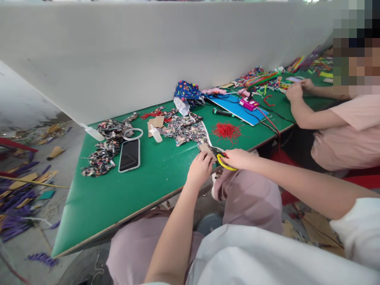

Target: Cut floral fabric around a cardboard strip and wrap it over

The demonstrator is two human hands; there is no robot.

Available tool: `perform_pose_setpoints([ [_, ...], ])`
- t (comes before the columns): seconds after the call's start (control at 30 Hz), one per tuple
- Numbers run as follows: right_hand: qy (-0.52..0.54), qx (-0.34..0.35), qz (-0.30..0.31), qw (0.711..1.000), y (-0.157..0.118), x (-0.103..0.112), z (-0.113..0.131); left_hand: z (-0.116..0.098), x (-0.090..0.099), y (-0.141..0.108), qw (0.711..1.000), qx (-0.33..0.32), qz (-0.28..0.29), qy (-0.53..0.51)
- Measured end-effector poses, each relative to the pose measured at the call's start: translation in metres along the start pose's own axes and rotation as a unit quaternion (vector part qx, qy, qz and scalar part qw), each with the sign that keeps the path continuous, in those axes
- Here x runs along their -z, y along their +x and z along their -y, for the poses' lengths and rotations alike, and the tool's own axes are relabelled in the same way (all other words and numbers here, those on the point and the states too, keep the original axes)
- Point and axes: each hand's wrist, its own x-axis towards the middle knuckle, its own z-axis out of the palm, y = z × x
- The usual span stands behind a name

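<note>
My right hand [242, 159] is closed around scissors [226, 163] with a yellow handle at the table's front edge. Their dark blades point left, toward patterned fabric [185, 128] spread on the table. My left hand [200, 168] is closed on a small brown cardboard piece [207, 150], which lies against the near end of that fabric. Whether the blades are cutting into the cloth cannot be made out. A heap of red strings [227, 132] lies just beyond my right hand.
On the green table [142, 186] are a phone [130, 155], a tape roll [133, 134], a small white bottle [156, 133], bunched fabric strips [103, 156], a blue folder [237, 107] and a purple box [249, 103] with cables. A white partition [133, 59] stands behind. A co-worker's hands [298, 89] work at the right.
</note>
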Motion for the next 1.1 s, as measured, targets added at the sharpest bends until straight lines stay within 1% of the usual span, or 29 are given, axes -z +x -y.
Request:
perform_pose_setpoints([
  [0.17, -0.043, 0.010, -0.037, 0.998, -0.002, -0.006, 0.002, 0.000, 0.000, 0.000, 1.000, -0.001, 0.001, 0.001],
  [0.3, -0.073, 0.000, -0.069, 0.995, -0.006, -0.012, 0.001, 0.000, 0.000, 0.000, 1.000, -0.001, 0.000, 0.001],
  [0.57, -0.108, -0.003, -0.111, 0.988, -0.014, -0.017, 0.006, 0.001, -0.001, 0.000, 1.000, -0.003, 0.001, 0.001],
  [0.73, -0.120, 0.003, -0.129, 0.984, -0.012, -0.020, 0.009, 0.001, -0.002, 0.000, 1.000, -0.004, 0.000, 0.004],
  [1.1, -0.134, 0.003, -0.144, 0.980, -0.008, -0.026, 0.004, 0.001, -0.002, 0.000, 1.000, -0.004, 0.004, 0.009],
])
